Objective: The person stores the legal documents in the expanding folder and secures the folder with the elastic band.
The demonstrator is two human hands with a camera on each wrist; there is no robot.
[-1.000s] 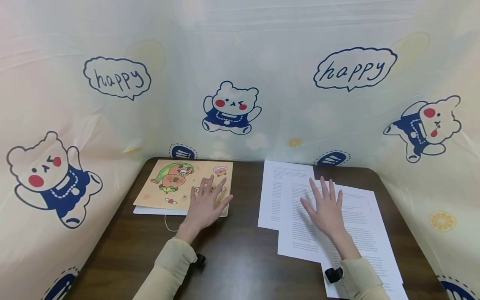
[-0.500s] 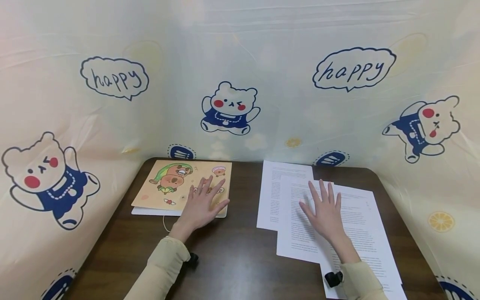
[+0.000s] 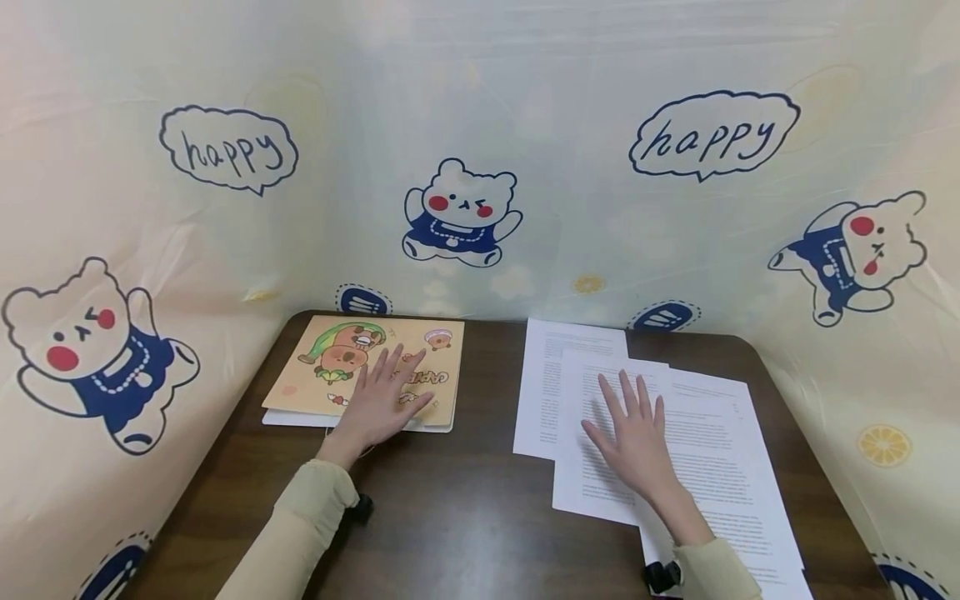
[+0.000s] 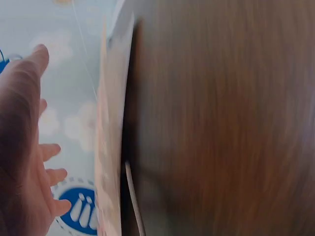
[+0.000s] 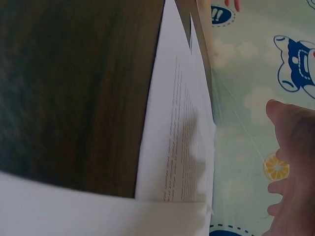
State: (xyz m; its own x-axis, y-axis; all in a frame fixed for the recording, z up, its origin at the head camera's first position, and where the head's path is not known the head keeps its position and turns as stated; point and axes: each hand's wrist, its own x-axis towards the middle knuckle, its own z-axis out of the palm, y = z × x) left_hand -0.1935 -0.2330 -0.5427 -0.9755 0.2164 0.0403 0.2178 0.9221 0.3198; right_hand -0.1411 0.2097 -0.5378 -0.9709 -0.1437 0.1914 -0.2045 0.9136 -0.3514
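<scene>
My left hand (image 3: pixel 379 403), fingers spread and straight, hovers over a folder (image 3: pixel 303 387) with cartoon capybaras on its tan cover. In the left wrist view a gap shows between that hand (image 4: pixel 24 147) and the folder (image 4: pixel 112 132). A thin cord (image 4: pixel 132 191) comes out at the folder's near edge. Over on the right, my right hand (image 3: pixel 636 446) is likewise spread above several printed paper sheets (image 3: pixel 720 450), which overlap unevenly. The right wrist view has the hand (image 5: pixel 295 162) apart from the sheets (image 5: pixel 172 128). Neither hand holds anything.
The dark wooden table (image 3: pixel 465 517) has bare wood between the folder and the sheets. A pale curtain (image 3: pixel 570 233) with printed bears and "happy" bubbles stands round its back and sides. Black wrist cameras sit at both cuffs.
The left hand has shifted left and slightly toward me, uncovering more of the folder's lettering. The right hand has moved a little left over the sheets. Folder and sheets stay in place.
</scene>
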